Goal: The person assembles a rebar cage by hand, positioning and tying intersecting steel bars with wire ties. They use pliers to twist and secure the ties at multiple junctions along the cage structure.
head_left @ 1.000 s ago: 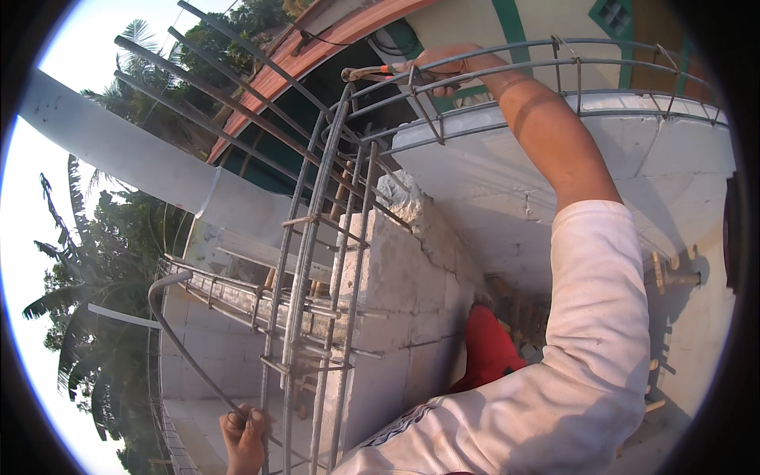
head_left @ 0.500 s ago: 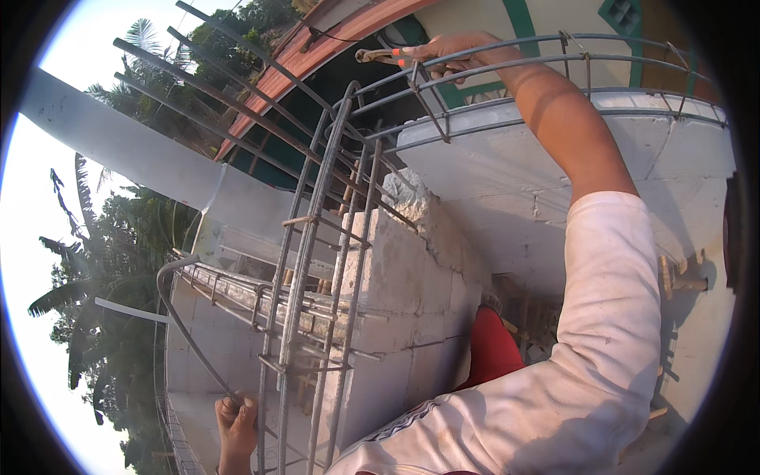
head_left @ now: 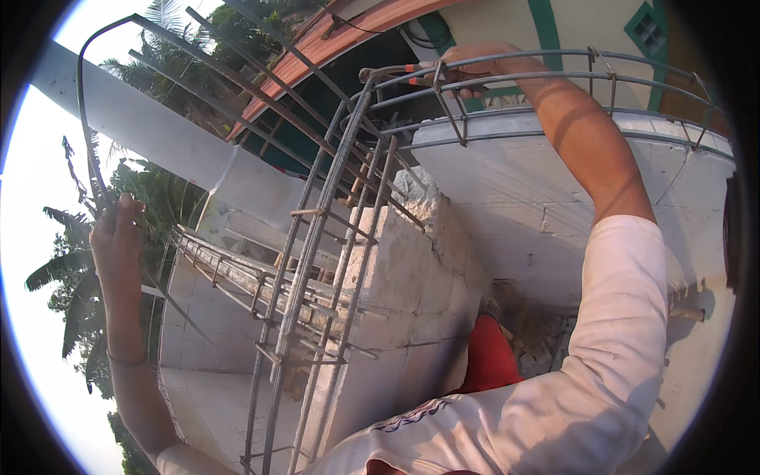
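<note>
My left hand [head_left: 119, 226] is raised at the far left, its fingers closed round a thin steel rod [head_left: 82, 119]. Above the hand the rod curves over in a hook, and its tip appears at the end of a protruding rebar [head_left: 206, 59]; whether they touch I cannot tell. My right hand [head_left: 479, 63] is closed round pincers [head_left: 388, 73] with orange-red on the handles. The pincers' head lies by the upper corner of the rebar cage, where the upright cage [head_left: 301, 261] meets the horizontal one [head_left: 546, 67]. Bars of the horizontal cage partly cover the right hand.
A pale block wall [head_left: 396, 277] with a broken top stands beside the upright cage, and another wall [head_left: 530, 182] runs off right. A lower rebar cage [head_left: 237, 273] extends left. Several rebar ends stick out upper left. A red garment [head_left: 491, 356] shows below, with rubble beyond.
My left hand has risen from low beside the upright cage to the upper left, lifting the hooked rod with it. My right hand keeps the pincers near the cage corner; the view has shifted slightly.
</note>
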Available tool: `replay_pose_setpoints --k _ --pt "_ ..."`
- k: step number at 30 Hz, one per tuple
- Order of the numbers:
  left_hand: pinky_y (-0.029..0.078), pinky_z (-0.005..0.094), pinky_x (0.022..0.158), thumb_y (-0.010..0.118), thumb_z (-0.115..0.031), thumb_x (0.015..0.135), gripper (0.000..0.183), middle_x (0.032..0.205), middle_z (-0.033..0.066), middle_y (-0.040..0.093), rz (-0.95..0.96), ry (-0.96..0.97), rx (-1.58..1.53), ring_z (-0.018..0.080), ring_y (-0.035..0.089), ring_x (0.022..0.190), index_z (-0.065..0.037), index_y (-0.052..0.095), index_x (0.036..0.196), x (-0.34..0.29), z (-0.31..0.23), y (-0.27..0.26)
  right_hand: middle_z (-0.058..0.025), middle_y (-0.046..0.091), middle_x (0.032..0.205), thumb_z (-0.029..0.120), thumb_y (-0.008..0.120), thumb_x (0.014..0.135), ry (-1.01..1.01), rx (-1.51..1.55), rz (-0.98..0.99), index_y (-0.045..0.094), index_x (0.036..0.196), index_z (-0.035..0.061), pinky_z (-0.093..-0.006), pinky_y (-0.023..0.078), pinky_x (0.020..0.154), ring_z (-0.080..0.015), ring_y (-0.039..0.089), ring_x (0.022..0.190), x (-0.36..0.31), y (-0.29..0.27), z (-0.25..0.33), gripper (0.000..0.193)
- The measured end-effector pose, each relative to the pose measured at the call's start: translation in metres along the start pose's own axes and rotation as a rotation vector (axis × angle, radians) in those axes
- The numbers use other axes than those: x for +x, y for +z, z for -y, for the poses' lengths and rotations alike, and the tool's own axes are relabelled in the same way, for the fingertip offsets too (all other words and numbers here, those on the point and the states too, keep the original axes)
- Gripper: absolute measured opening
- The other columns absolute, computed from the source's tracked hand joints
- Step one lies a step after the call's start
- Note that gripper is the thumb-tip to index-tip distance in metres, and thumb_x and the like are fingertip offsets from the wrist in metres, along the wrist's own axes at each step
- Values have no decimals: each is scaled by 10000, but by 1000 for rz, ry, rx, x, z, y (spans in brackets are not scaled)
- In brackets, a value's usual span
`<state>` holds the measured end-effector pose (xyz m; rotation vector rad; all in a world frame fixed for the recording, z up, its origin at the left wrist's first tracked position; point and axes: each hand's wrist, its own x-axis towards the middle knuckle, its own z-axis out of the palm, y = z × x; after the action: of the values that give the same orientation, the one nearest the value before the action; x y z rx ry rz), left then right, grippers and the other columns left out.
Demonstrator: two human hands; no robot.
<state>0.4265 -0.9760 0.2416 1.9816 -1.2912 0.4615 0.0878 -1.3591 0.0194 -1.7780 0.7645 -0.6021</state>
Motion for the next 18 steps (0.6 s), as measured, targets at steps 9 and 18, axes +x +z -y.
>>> replay_pose_setpoints --k 9,18 --pt "510 282 691 484 42 934 409 879 116 641 -164 989 922 100 452 585 -40 579 1323 126 -33 12 -25 547 540 494 481 1025 -28 -136 -55 618 818 66 -214 401 330 -85 551 401 1 -9 6 495" --pt "282 166 463 439 5 1002 403 669 -70 312 -3 564 378 -3 302 528 -3 522 1397 138 -46 34 -107 626 630 355 524 996 34 -48 28 635 945 10 -259 462 355 -155 590 433 -3 -21 -1 367"
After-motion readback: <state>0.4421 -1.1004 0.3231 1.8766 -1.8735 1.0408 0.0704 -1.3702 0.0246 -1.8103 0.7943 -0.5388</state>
